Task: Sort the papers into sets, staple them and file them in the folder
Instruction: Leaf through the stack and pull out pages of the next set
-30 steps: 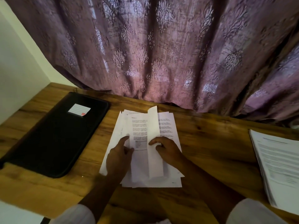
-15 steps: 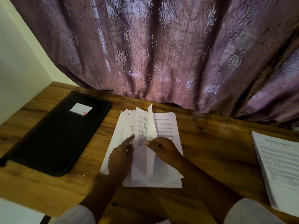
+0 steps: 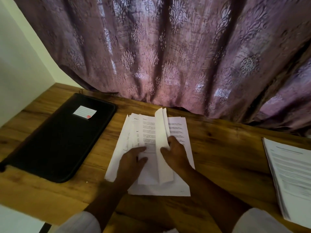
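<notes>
- The loose pile of papers (image 3: 178, 126) lies in the middle of the table (image 3: 227, 158), near its far edge, with both hands on top of it.
- The left hand (image 3: 130, 164) rests on the left part of the pile, fingers stretched nearly straight and pressing the sheets down. It grips nothing.
- The right hand (image 3: 177, 154) pinches the lifted sheets (image 3: 162, 130) between thumb and fingers. These stand up in a curl between the two hands.
- The papers are thin, white, printed sheets, fanned unevenly at the left so that several edges show.
- The folder (image 3: 57, 142) is black, flat and round-cornered. It lies closed near the table's left edge, well apart from the hands, and bears one white label (image 3: 83, 111) with a red mark.
- A second stack (image 3: 292, 175) of printed sheets lies squared at the right edge.
- The table is wood-grained brown, and a patterned purple curtain (image 3: 168, 56) hangs behind it.
- Count: two hands, two lots of paper, one folder. How many sheets are lifted cannot be told.
</notes>
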